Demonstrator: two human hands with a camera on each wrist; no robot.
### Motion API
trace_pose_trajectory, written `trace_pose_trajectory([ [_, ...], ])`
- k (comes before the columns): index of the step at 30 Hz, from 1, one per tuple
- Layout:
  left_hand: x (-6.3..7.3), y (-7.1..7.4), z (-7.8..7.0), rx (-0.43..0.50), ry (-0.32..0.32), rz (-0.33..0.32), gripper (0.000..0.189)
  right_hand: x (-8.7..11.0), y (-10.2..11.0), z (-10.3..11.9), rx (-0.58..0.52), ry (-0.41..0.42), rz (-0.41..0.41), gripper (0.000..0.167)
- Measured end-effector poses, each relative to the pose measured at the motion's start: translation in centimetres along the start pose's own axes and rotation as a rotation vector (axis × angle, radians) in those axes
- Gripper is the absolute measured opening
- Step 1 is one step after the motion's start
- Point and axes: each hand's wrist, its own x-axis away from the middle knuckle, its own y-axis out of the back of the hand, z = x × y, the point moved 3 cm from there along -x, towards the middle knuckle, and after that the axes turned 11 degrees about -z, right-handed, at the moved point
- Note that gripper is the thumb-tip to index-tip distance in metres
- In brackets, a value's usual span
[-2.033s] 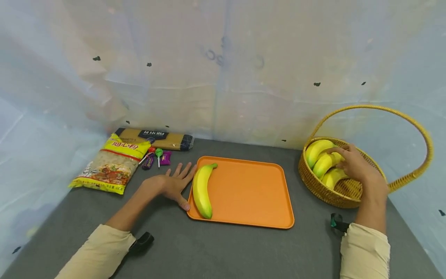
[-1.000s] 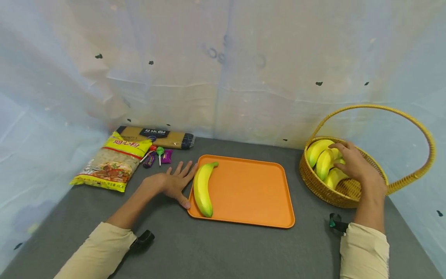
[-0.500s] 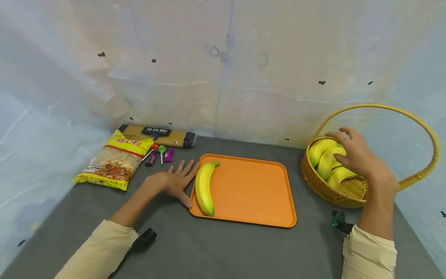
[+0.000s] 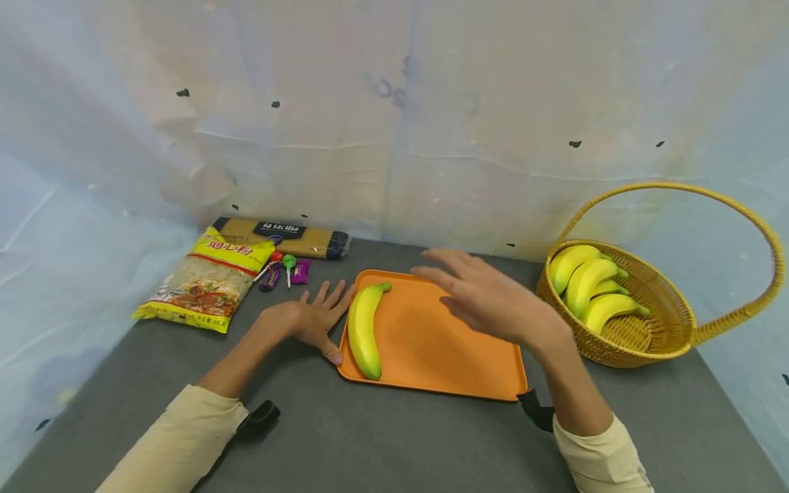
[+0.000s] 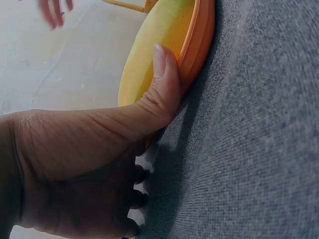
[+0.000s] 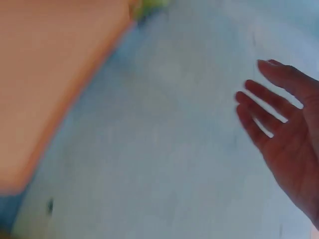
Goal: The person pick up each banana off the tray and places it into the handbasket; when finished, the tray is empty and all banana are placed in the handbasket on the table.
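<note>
My left hand (image 4: 314,322) lies spread on the dark table at the left edge of an orange tray (image 4: 431,370), thumb tip on its rim. In the left wrist view the thumb (image 5: 162,84) rests against that rim (image 5: 194,55), beside a yellow banana (image 5: 144,59). That banana (image 4: 365,332) lies along the tray's left side, stem toward the back. My right hand (image 4: 487,294) hovers over the tray's right part, fingers extended and holding nothing; the right wrist view also shows the hand (image 6: 284,114) bare. At the right, a wicker basket (image 4: 672,315) holds several bananas (image 4: 588,284).
At the back left lie a yellow bag of noodles (image 4: 206,284) and a spaghetti pack (image 4: 283,236). Two lollipops (image 4: 288,263) and purple-wrapped sweets (image 4: 300,271) sit beside them. The basket's tall handle (image 4: 733,202) arches up on the right. A pale plastic sheet (image 4: 394,150) hangs behind.
My right hand has let go of the bananas, left the basket and swung left over the tray. Bananas in the basket have shifted slightly. The left hand has stayed at the tray.
</note>
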Motion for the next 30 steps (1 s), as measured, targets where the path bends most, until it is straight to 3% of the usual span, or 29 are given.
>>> trace_pose_trajectory([
  [5, 0.7, 0.8, -1.5, 0.001, -0.009, 0.014, 0.154, -2.1, -4.9, 4.8, 0.084, 0.163, 0.228, 0.073],
  [8, 0.8, 1.0, -2.0, -0.012, -0.003, 0.012, 0.152, -2.4, -7.1, 6.1, 0.149, 0.212, 0.370, 0.080],
  [10, 0.7, 1.0, -2.0, -0.021, 0.004, 0.015, 0.152, -2.3, -8.0, 6.5, 0.172, 0.225, 0.414, 0.082],
  [13, 0.2, 0.7, -1.5, -0.042, 0.015, 0.021, 0.154, -2.2, -8.4, 6.4, 0.186, 0.230, 0.395, 0.079],
  [21, -0.4, 0.2, -0.4, -0.040, 0.025, 0.012, 0.160, -1.9, -8.6, 4.5, 0.149, 0.059, 0.464, 0.069],
  [26, -0.2, 0.1, -0.2, -0.022, 0.027, 0.000, 0.159, -1.7, -8.6, 3.0, 0.245, 0.057, 0.404, 0.051],
  [30, 0.1, 0.1, -0.1, -0.014, 0.019, -0.011, 0.158, -1.1, -7.7, 1.5, 0.236, 0.029, 0.338, 0.045],
])
